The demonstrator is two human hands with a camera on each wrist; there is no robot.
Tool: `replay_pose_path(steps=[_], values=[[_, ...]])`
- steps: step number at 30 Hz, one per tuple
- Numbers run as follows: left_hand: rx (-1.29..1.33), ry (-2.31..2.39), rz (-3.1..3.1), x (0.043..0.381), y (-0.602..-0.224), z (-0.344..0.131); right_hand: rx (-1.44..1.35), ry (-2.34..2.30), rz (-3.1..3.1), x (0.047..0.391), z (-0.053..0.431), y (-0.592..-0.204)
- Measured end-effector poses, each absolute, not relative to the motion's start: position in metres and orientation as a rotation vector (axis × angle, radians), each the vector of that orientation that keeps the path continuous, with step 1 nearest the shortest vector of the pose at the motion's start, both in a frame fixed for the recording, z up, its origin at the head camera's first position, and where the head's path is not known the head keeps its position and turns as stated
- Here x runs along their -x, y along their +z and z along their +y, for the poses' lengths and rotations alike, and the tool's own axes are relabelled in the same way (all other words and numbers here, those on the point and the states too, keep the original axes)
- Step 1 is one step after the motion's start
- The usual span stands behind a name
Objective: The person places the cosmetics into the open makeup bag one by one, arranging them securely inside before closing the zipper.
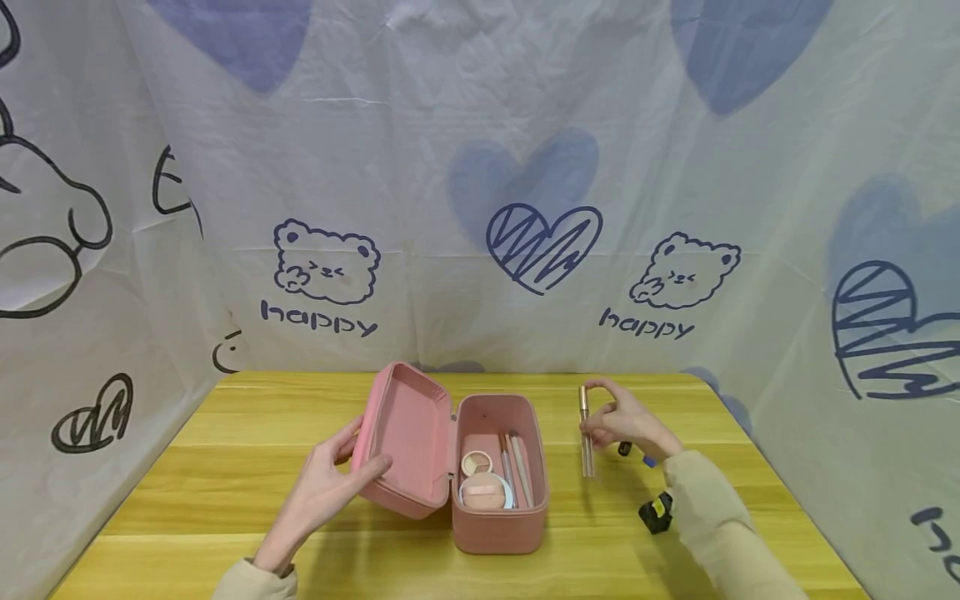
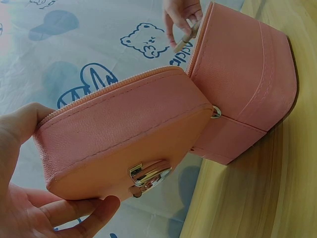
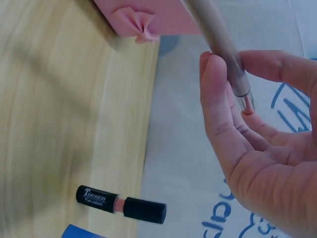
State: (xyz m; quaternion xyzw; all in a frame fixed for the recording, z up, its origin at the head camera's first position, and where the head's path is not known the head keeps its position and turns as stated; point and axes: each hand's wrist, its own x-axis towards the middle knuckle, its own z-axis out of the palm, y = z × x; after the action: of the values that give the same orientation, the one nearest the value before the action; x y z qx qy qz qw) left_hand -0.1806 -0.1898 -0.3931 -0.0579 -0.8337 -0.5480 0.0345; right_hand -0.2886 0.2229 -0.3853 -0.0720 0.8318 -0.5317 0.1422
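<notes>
A pink cosmetic case [image 1: 498, 533] stands open on the table with its lid swung out to the left. My left hand [image 1: 322, 487] grips the lid [image 1: 412, 437], thumb on the inner rim and fingers behind. The outside of the lid [image 2: 129, 124] carries a gold-toned handle [image 2: 151, 176]. To the right of the case, my right hand [image 1: 626, 417] pinches a slim cosmetic tube [image 3: 218, 44], held upright above the table. Inside the case lie a powder puff [image 1: 483, 492], a small round compact [image 1: 477, 463] and slim brush-like sticks [image 1: 522, 471].
A black lip-colour tube [image 3: 143, 209] and a blue item [image 3: 81, 232] lie beneath my right hand. A black and yellow item [image 1: 657, 512] sits by the right sleeve. A printed white cloth [image 1: 435, 183] hangs behind the wooden table [image 1: 225, 492].
</notes>
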Motion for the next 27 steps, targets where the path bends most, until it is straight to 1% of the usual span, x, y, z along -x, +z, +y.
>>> replay_pose_path(steps=[12,27], values=[[0.196,-1.691,-2.554,0.181,-0.394,-0.19,0.242,-1.541,2.38,0.293,0.199,-0.368],[0.189,-1.682,-2.554,0.182,-0.396,-0.19,0.351,-1.372,2.46,0.29,0.165,-0.349]])
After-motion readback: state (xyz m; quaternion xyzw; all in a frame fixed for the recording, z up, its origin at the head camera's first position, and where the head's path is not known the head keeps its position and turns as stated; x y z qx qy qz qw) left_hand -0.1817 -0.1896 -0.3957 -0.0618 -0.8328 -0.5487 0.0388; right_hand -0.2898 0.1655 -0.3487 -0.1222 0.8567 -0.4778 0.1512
